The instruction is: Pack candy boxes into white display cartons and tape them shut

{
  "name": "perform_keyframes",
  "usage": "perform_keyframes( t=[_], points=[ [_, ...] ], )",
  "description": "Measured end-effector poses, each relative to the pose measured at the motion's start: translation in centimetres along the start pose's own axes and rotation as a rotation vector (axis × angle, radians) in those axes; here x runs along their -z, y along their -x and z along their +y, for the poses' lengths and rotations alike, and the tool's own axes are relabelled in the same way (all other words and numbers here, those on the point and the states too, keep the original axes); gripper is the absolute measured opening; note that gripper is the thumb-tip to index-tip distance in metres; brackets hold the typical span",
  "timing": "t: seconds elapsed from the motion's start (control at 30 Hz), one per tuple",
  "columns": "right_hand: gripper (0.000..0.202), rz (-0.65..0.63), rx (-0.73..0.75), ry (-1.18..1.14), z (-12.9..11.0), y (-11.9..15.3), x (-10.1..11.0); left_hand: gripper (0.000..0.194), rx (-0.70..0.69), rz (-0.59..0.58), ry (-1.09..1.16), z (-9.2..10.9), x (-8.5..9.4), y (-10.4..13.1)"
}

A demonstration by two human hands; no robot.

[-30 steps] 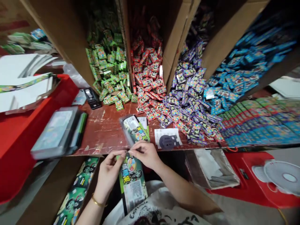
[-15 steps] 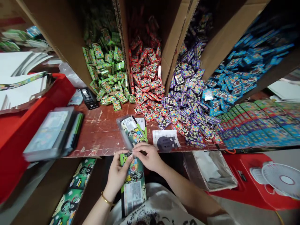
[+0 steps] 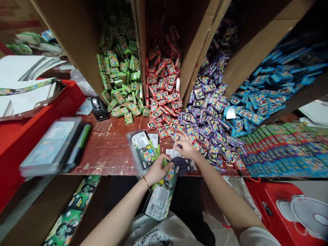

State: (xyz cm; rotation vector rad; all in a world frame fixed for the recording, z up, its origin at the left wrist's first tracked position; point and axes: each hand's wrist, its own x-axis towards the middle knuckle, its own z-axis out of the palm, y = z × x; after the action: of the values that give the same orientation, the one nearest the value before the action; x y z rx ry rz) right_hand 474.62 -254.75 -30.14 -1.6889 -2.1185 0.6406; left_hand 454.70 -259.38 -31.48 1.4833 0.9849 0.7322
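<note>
On the red-brown worktop (image 3: 110, 147), brown cardboard walls (image 3: 196, 51) part small packets (image 3: 166, 89), left to right: green, red, purple, blue. Flat clear plastic sleeves (image 3: 50, 145) lie front left, flat multicoloured strips (image 3: 289, 141) right; a flat green-and-black pouch (image 3: 162, 193) is at the front edge.

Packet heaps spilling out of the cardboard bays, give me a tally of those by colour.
Green heap: 1
Red heap: 1
Purple heap: 1
Blue heap: 1
Total: 4 heaps, with neighbouring colours mingling at the front.
</note>
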Motion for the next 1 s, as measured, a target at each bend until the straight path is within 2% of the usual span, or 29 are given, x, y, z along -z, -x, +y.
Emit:
perform_keyframes(
  t=[0.2, 0.3, 0.4, 0.57, 0.6, 0.7, 0.77, 0.9, 1.0],
  points=[
    [0.011, 0.072, 0.124, 0.056, 0.1, -0.1, 0.1, 0.019, 0.031, -0.005, 0.021, -0.4, 0.4, -0.1],
    [0.009, 0.044, 0.189, 0.097, -0.2, -0.3, 0.1, 0.02, 0.041, -0.003, 0.028, -0.5, 0.4, -0.1],
    [0.016, 0.017, 0.183, 0.017, -0.1, -0.1, 0.3, 0.021, 0.047, -0.008, 0.036, -0.6, 0.4, -0.2],
    [0.016, 0.19, 0.17, -0.08, -0.6, 0.1, 0.6, 0.019, 0.038, -0.002, 0.039, -0.5, 0.4, -0.1],
    [0.019, 0.188, 0.192, -0.061, -1.0, -0.1, 0.4, 0.018, 0.035, 0.0, 0.036, -0.4, 0.4, -0.1],
    [0.054, 0.074, 0.247, -0.024, -2.0, -0.7, -0.5, 0.017, 0.028, -0.001, 0.024, -0.3, 0.4, -0.1],
    [0.064, 0.032, 0.239, -0.036, -2.3, -0.9, -1.2, 0.017, 0.024, -0.004, 0.019, -0.3, 0.4, -0.1],
    [0.056, 0.069, 0.198, -0.146, -2.0, -0.1, -1.6, 0.018, 0.007, -0.005, 0.017, -0.7, 0.3, -0.2],
    [0.048, 0.173, 0.128, -0.358, -2.0, 1.2, -0.8, 0.018, -0.003, -0.005, 0.018, -1.0, 0.2, -0.1]
  ],
)
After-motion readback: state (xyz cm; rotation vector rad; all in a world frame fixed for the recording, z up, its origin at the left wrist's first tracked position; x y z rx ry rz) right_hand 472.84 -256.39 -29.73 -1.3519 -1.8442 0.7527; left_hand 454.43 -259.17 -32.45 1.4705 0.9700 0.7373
